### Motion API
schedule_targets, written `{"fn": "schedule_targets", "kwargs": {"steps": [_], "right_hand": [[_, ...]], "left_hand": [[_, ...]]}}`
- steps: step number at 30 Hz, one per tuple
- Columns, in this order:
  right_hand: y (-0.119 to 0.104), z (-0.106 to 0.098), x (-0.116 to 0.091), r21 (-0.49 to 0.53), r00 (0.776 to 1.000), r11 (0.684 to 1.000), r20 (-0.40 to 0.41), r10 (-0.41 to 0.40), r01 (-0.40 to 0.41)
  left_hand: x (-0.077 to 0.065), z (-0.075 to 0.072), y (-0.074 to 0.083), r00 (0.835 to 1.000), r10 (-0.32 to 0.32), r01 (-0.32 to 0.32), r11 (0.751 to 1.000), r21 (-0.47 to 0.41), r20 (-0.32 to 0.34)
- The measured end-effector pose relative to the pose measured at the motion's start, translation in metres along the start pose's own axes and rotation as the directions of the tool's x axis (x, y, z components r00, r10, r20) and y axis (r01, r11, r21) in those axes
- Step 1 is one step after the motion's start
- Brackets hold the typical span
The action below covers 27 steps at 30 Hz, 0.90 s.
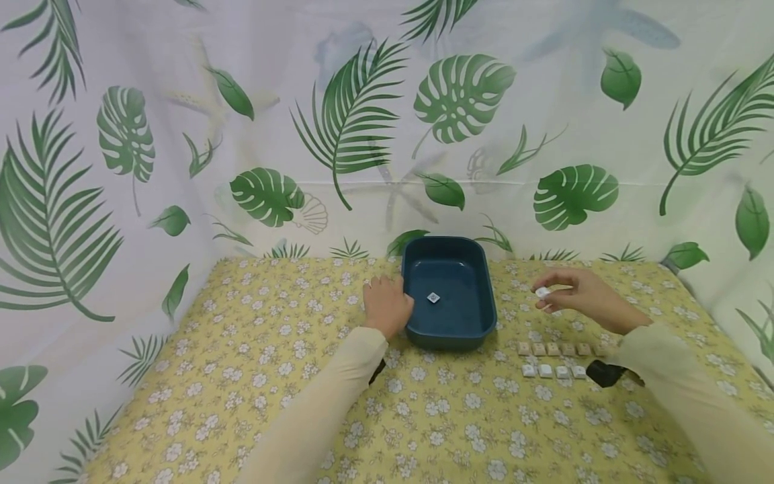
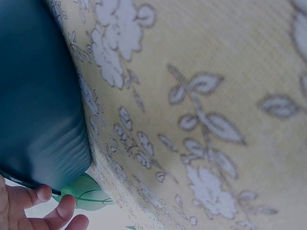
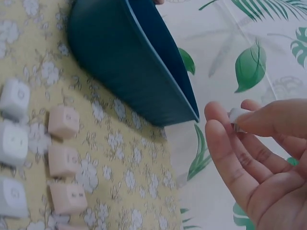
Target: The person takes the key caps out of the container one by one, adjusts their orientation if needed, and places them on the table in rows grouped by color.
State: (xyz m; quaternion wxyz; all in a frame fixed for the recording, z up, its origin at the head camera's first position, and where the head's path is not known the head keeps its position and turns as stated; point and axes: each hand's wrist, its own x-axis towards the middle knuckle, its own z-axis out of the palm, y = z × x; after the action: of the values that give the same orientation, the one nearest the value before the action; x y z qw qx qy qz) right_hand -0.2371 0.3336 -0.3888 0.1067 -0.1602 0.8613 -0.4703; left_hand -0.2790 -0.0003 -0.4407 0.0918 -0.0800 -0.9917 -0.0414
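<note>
A deep blue plastic basin [image 1: 450, 341] stands at the middle of the table. My left hand [image 1: 387, 306] holds its left rim, the thumb over the rim and the fingers along the outer side. Inside the basin, on its floor, lies a small white keycap [image 1: 433, 297] with dark markings. To the right of the basin, my right hand [image 1: 571, 296] is raised above the cloth. It pinches a white keycap [image 3: 235, 115] between thumb and fingertips, which hide part of it.
Nearer me on the right are a row of pale pink keycaps [image 1: 553, 349] and a row of white keycaps [image 1: 545, 371], several in each. A yellow floral cloth [image 1: 242, 376] covers the table. Behind hangs a white curtain [image 1: 375, 222] with green leaves.
</note>
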Motion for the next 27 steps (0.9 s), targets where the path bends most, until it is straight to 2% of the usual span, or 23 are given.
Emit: {"fn": "schedule_targets", "kwargs": {"steps": [6,13,19,23,27], "right_hand": [[0.008,-0.006,-0.006,-0.007,0.999,0.999,-0.01,0.046,-0.046],[0.012,-0.01,-0.015,-0.082,0.994,0.993,-0.067,0.081,-0.087],[0.015,-0.013,-0.022,-0.144,0.997,0.987,-0.053,0.059,-0.066],[0.019,-0.015,-0.026,-0.146,0.998,0.988,-0.041,0.046,-0.051],[0.021,-0.017,-0.031,-0.151,0.997,0.986,-0.045,0.068,-0.074]], "left_hand": [[0.001,0.002,-0.001,1.0,0.0,0.0,1.0,0.007,0.007],[0.002,0.003,-0.001,1.0,-0.002,0.002,1.0,-0.008,0.009],[0.002,0.002,-0.001,1.0,-0.003,0.003,1.0,-0.01,0.023],[0.002,0.002,0.0,0.999,-0.007,0.008,1.0,-0.017,0.031],[0.002,0.002,-0.001,0.999,-0.008,0.009,1.0,-0.021,0.037]]}}
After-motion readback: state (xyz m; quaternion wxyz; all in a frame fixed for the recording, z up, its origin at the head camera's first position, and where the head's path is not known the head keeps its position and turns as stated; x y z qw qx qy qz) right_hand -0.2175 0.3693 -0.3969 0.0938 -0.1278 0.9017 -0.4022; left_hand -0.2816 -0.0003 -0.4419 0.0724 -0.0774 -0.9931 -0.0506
